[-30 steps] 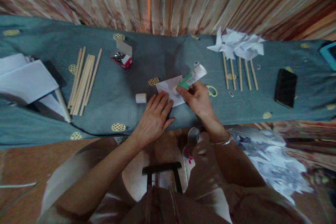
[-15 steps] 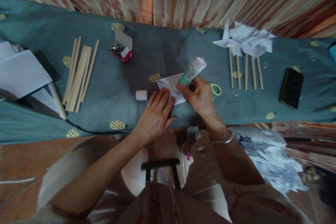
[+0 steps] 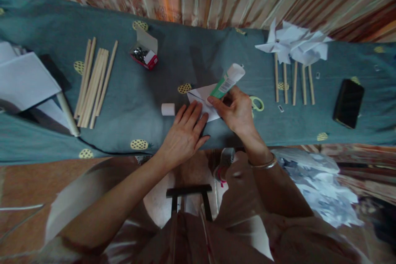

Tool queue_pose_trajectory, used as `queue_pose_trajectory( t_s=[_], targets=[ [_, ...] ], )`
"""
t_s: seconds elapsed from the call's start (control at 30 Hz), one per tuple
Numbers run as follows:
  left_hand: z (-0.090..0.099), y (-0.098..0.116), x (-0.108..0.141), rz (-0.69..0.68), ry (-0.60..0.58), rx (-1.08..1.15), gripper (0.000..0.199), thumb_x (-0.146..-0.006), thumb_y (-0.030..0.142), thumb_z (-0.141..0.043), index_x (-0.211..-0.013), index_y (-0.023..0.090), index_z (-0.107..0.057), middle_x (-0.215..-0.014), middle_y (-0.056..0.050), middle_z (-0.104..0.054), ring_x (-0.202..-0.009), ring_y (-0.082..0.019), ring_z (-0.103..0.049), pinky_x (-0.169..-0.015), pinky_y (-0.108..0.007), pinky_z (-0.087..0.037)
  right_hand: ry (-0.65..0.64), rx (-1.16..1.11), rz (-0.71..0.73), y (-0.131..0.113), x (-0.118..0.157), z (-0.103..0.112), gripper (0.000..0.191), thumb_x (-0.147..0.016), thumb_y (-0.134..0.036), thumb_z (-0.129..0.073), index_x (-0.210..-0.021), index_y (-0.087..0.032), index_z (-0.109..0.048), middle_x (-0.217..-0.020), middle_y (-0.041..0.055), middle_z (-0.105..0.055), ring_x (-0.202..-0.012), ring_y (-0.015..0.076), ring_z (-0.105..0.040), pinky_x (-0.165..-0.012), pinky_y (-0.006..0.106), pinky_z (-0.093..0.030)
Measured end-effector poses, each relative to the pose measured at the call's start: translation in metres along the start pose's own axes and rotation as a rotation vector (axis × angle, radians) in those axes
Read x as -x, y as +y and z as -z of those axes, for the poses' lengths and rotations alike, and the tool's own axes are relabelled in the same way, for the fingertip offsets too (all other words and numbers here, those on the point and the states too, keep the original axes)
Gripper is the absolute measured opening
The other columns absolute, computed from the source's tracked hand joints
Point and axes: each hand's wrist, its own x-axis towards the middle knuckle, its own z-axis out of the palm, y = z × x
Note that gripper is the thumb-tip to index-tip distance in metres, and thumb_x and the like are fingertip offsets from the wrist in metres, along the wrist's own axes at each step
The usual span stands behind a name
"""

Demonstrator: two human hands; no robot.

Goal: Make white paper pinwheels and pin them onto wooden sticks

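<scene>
My right hand grips a green and white glue stick, tilted with its lower end at a folded white paper. My left hand lies flat with fingers stretched over the paper's left part, pressing it on the cloth. Just left of those fingers lies a white cap on its side. Partly hidden behind my right hand are the pale green handles of scissors.
Wooden sticks and an open red box of small metal pieces lie left. Paper pinwheels on sticks and a black phone lie right. Paper sheets sit far left on the green tablecloth.
The camera view has shifted slightly. The glue stick's lower end has moved very little over the paper; my left hand stays in place on it.
</scene>
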Motion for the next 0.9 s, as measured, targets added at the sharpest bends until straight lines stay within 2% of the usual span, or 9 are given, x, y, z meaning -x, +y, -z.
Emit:
queue_pose_trajectory(
  t_s=[0.2,0.5,0.9],
  targets=[
    [-0.0006,0.0002,0.0001,0.009,-0.006,0.012,0.056,-0.097,0.047,-0.048,-0.136,0.008,-0.047,-0.148,-0.025,-0.045,-0.144,-0.037,-0.035,-0.115,-0.059,-0.031,-0.021,-0.009,-0.003,-0.0019,0.0002,-0.0005,0.028,-0.08,-0.046,-0.069,-0.078,-0.022,-0.057,-0.062,-0.0042,-0.054,-0.055,0.0124,-0.048,-0.057,0.029,-0.041],
    [-0.0021,-0.0005,0.0004,0.015,0.003,0.049,0.056,-0.096,0.047,-0.049,-0.136,0.008,-0.047,-0.15,-0.025,-0.042,-0.145,-0.038,-0.031,-0.116,-0.059,-0.029,-0.042,0.039,0.062,-0.0064,0.0032,0.0006,0.027,-0.08,-0.046,-0.068,-0.082,-0.02,-0.058,-0.072,-0.0003,-0.059,-0.068,0.0167,-0.056,-0.063,0.031,-0.046],
    [-0.0024,-0.0004,0.001,0.04,-0.008,0.085,0.056,-0.096,0.047,-0.051,-0.138,0.011,-0.046,-0.152,-0.023,-0.041,-0.146,-0.037,-0.031,-0.117,-0.062,-0.026,-0.061,0.05,0.065,-0.006,0.0084,0.0062,0.027,-0.078,-0.045,-0.07,-0.081,-0.021,-0.059,-0.069,-0.0008,-0.059,-0.064,0.0151,-0.054,-0.058,0.028,-0.042]
  ],
)
